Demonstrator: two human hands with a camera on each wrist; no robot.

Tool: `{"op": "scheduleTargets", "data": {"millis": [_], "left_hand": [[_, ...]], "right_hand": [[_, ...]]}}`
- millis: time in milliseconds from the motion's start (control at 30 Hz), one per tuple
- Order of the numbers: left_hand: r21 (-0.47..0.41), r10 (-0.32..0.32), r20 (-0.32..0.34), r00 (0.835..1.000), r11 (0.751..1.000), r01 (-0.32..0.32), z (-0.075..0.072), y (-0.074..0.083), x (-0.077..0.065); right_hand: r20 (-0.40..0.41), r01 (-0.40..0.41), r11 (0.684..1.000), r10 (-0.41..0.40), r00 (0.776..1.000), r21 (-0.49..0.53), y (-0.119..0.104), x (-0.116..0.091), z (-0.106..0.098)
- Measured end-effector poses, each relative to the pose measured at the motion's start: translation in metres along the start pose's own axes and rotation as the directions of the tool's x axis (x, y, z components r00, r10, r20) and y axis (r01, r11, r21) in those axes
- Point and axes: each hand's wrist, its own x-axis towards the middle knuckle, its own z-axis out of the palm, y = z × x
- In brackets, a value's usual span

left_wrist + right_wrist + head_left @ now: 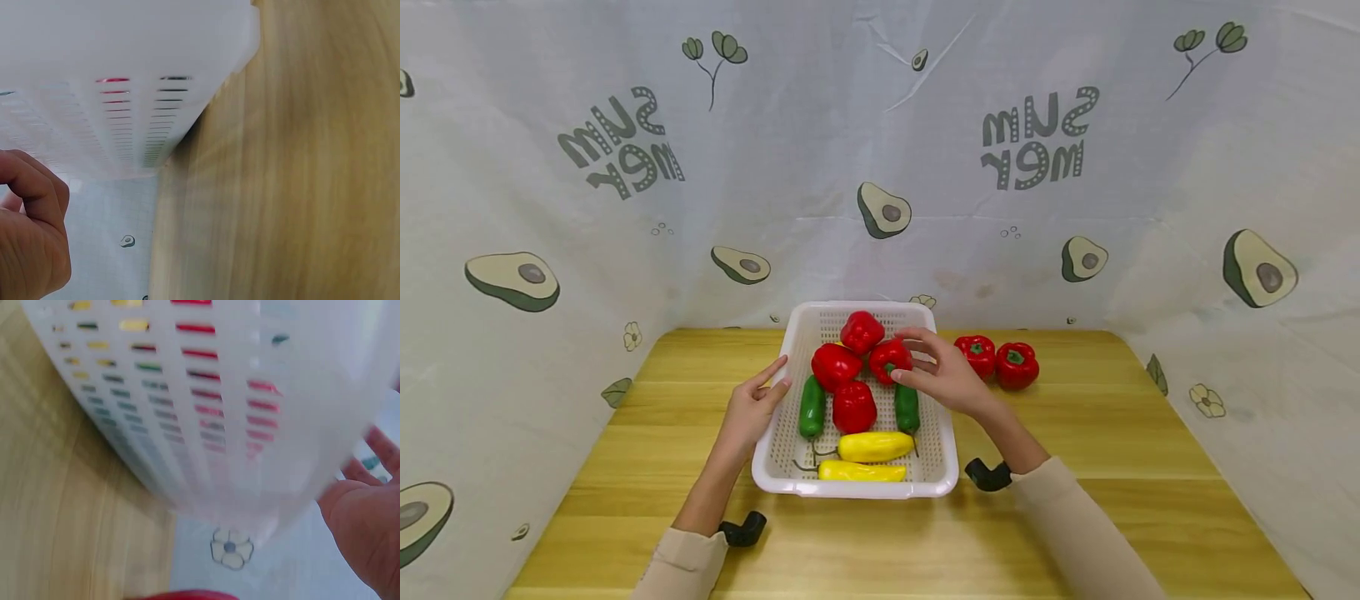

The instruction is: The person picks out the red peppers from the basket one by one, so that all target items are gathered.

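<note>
A white slotted plastic basket holds several red bell peppers, green peppers and long yellow peppers. My left hand grips its left rim with thumb and index finger; in the left wrist view the curled fingers show beside the wall. Over the right rim reaches my right hand, its thumb and fingers around a red bell pepper inside. In the right wrist view the basket wall hides that pepper, and the right hand shows behind the rim.
Two more red bell peppers sit on the wooden table, right of the basket and behind my right hand. A white curtain with avocado prints hangs around the back and sides. Black wrist mounts jut from both wrists.
</note>
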Motion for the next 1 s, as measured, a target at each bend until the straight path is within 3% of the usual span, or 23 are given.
{"op": "scheduleTargets", "data": {"millis": [333,667,1000], "left_hand": [[0.011,0.016,-0.012,1.0,1.0,-0.016,0.001,0.002,-0.002],[-0.007,0.014,-0.003,1.0,1.0,-0.014,0.001,0.001,-0.002],[-0.005,0.012,-0.01,1.0,1.0,-0.012,0.003,0.002,-0.003]], "right_hand": [[0.101,-0.002,0.996,0.011,0.995,-0.084,0.001,0.021,0.033],[0.182,0.029,0.979,0.009,0.983,-0.2,0.002,0.026,0.047],[0.366,0.042,0.962,0.063,0.929,-0.272,0.006,0.028,0.052]]}}
